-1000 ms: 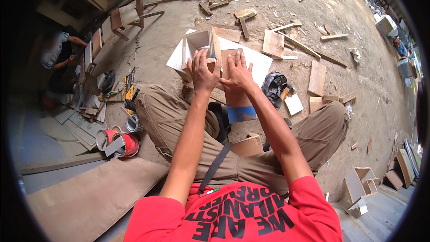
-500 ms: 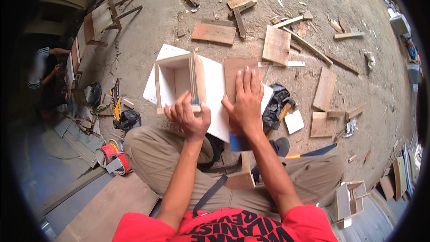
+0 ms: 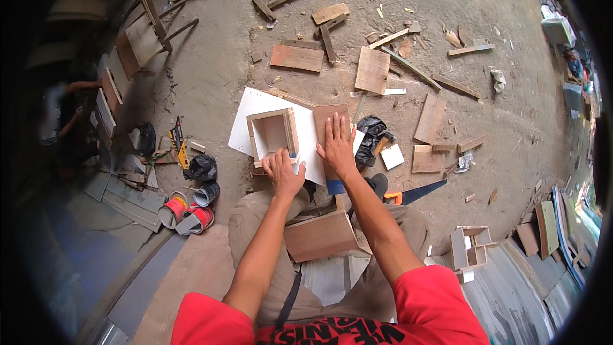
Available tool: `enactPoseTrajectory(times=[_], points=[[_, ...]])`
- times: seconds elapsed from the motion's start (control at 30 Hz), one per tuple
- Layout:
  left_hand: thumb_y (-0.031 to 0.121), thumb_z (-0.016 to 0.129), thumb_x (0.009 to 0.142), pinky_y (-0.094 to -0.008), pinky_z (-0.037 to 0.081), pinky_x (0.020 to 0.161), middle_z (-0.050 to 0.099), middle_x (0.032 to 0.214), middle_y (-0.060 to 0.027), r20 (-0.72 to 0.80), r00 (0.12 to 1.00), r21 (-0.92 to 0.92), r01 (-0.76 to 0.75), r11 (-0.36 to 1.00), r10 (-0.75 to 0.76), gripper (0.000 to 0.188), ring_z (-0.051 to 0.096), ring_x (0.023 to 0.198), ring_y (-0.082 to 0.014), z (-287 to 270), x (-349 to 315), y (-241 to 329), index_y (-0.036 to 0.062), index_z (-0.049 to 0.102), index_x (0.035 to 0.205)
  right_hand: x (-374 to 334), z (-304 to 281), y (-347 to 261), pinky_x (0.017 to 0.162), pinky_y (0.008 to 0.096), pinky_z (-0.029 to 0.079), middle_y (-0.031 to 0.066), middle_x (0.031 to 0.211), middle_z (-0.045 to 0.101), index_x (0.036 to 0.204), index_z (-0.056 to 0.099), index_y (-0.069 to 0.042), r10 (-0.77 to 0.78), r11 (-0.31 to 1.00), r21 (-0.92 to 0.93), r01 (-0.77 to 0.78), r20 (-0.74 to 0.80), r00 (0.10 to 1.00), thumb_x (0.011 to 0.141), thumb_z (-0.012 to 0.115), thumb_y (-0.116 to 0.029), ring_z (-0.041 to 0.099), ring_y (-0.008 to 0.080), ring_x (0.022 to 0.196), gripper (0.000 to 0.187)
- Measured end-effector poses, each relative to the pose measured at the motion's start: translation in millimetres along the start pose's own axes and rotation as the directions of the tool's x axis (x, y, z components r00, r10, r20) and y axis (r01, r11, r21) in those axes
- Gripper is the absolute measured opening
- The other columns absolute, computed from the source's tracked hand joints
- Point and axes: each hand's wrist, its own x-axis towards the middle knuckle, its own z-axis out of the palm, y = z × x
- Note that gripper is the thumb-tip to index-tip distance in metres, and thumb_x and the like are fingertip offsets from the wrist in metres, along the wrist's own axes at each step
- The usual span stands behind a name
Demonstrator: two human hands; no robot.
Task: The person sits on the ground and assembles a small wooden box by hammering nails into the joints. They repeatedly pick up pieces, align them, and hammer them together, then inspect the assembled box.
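A small open wooden box [image 3: 296, 133] with a pale inside sits on a white panel [image 3: 246, 115]. My left hand [image 3: 285, 174] is closed over the box's near edge, its fingers bent at the rim and its thumb by the near right corner. Just to the right, my right hand [image 3: 338, 148] lies flat with fingers stretched on a brown board [image 3: 324, 115], whose near end is blue. That board overlaps the right part of the white panel. What supports the panel underneath is mostly hidden.
Between my legs rests a brown wooden piece [image 3: 319, 236]. A handsaw [image 3: 421, 193] lies by my right knee. Paint cans [image 3: 199, 216] and a yellow-black saw [image 3: 179, 144] are at left. Wood offcuts [image 3: 297, 57] litter the ground ahead. Another person [image 3: 57, 115] is at far left.
The view has shifted back, showing more of the wooden piece between my legs and of the handsaw. My legs appear closer together. Both hands keep their places on the box and board.
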Motion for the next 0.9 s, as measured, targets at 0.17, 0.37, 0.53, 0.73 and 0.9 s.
enactPoseTrajectory(times=[0.17,0.37,0.53,0.73,0.9], points=[[0.017,0.065,0.086,-0.0475,0.031,0.111,0.044,0.138,-0.0241,0.084,0.996,-0.421,0.067,0.905,-0.034,0.060,0.039,0.132,-0.0416,-113.4,2.5,40.1,-0.0023,0.042,0.138,-26.4,-118.2,-43.0,0.114,0.0588,0.024,0.0300,0.155,0.025,0.138,0.046,0.001,0.102,0.969,0.201,-0.145,0.211,0.972,0.095,0.053,-0.046,0.025,0.0429,0.144,0.064],[0.018,0.062,0.091,-0.0417,0.047,0.097,0.064,0.116,-0.0188,0.341,0.917,-0.609,0.048,0.792,0.206,0.046,0.061,0.110,-0.0319,-296.3,-13.4,81.4,0.0014,0.052,0.132,-107.0,-300.8,-58.4,0.100,0.0448,0.045,0.0297,0.129,0.055,0.122,0.058,0.004,0.312,0.804,0.498,-0.324,0.110,0.944,0.091,0.064,-0.031,0.057,0.0423,0.118,0.047],[0.023,0.063,0.093,-0.0370,0.052,0.087,0.070,0.103,-0.0164,0.478,0.800,-0.633,0.027,0.774,0.364,0.037,0.068,0.096,-0.0255,-375.5,-21.5,77.2,-0.0007,0.060,0.121,-154.8,-401.1,-75.3,0.087,0.0384,0.052,0.0231,0.115,0.066,0.121,0.060,0.003,0.473,0.695,0.601,-0.396,0.033,0.880,0.093,0.064,-0.031,0.066,0.0326,0.107,0.044],[0.025,0.061,0.094,-0.0363,0.052,0.087,0.070,0.106,-0.0179,0.448,0.820,-0.620,-0.002,0.784,0.356,0.036,0.069,0.098,-0.0266,-391.0,-17.4,79.6,-0.0007,0.062,0.118,-169.7,-449.8,-108.2,0.079,0.0388,0.056,0.0247,0.114,0.065,0.120,0.060,0.005,0.543,0.518,0.755,-0.402,0.074,0.837,0.094,0.063,-0.034,0.069,0.0317,0.099,0.047],[0.025,0.060,0.095,-0.0360,0.052,0.087,0.070,0.107,-0.0179,0.383,0.859,-0.657,-0.005,0.754,0.339,0.035,0.068,0.099,-0.0264,-415.9,-18.1,137.5,-0.0008,0.062,0.119,-166.2,-470.0,-106.9,0.081,0.0389,0.055,0.0233,0.112,0.067,0.120,0.060,0.005,0.448,0.574,0.735,-0.361,0.087,0.890,0.094,0.063,-0.035,0.069,0.0321,0.098,0.047]])
